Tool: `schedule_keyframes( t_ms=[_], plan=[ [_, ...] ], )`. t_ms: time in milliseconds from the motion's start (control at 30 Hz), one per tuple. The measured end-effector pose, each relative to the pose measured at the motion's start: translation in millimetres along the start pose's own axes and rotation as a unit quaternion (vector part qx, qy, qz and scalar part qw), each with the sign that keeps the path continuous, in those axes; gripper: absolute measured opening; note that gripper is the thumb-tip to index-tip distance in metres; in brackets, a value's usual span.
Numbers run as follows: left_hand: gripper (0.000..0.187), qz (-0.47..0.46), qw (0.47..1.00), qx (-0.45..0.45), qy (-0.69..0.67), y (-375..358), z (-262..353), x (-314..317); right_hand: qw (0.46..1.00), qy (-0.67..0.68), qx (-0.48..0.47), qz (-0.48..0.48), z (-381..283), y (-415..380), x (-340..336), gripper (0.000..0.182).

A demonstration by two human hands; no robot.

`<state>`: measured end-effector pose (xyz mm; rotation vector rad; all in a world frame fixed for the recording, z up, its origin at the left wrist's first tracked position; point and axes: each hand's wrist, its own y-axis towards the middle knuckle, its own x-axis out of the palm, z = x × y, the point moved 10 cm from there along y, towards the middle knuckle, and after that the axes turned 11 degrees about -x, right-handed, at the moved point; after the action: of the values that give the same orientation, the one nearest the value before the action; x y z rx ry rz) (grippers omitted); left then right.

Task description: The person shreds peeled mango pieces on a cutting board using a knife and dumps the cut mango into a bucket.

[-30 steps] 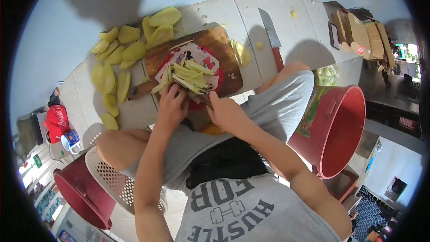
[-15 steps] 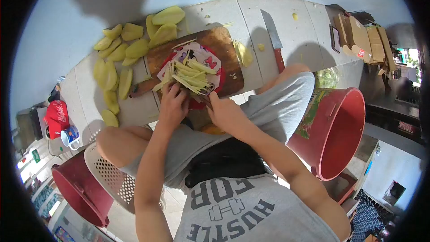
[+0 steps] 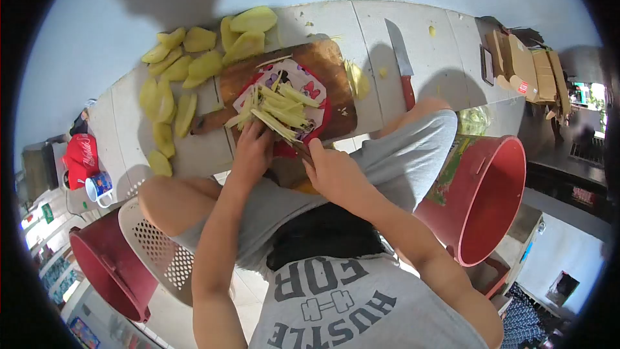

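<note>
The cut strips (image 3: 284, 106) are in a loose heap just beyond both hands, forward of the person's lap. Most of them have the long axis running from far left to near right, approx. diagonal, though a few cross over. L hand (image 3: 254, 148) is nearer: its bent fingers touch the near-left edge of the heap; whether it grips smth. underneath, I cannot tell. R hand (image 3: 337, 171) is closed around a small knife (image 3: 301, 148), partly hidden, w/ its tip toward the near-right side of the heap.

Under the strips is a red-edged mat (image 3: 310, 84) (could be a plate, n/c), on the wooden board (image 3: 339, 68). Bigger peeled pieces (image 3: 186, 113) lie left & far left of the board; thin slices (image 3: 357, 80) are just beside its right edge. The big knife (image 3: 402, 52) lies farther right on the tiled surface (image 3: 429, 58), handle toward the R knee (image 3: 413, 148). Fingers of L hand cover some near ends of strips, so access there is partly blocked.
</note>
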<state>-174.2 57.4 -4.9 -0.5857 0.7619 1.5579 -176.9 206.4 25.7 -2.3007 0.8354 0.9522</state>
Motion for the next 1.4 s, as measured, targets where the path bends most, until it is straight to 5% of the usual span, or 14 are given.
schedule_keyframes(
  t_ms=[1400],
  plan=[
    [0.027, 0.060, 0.997, 0.030, -0.026, -5.6, -0.6, -5.5, 1.000, -0.009, -0.002, 0.025, 6.7, 1.0, 18.5, 0.028]
  ],
)
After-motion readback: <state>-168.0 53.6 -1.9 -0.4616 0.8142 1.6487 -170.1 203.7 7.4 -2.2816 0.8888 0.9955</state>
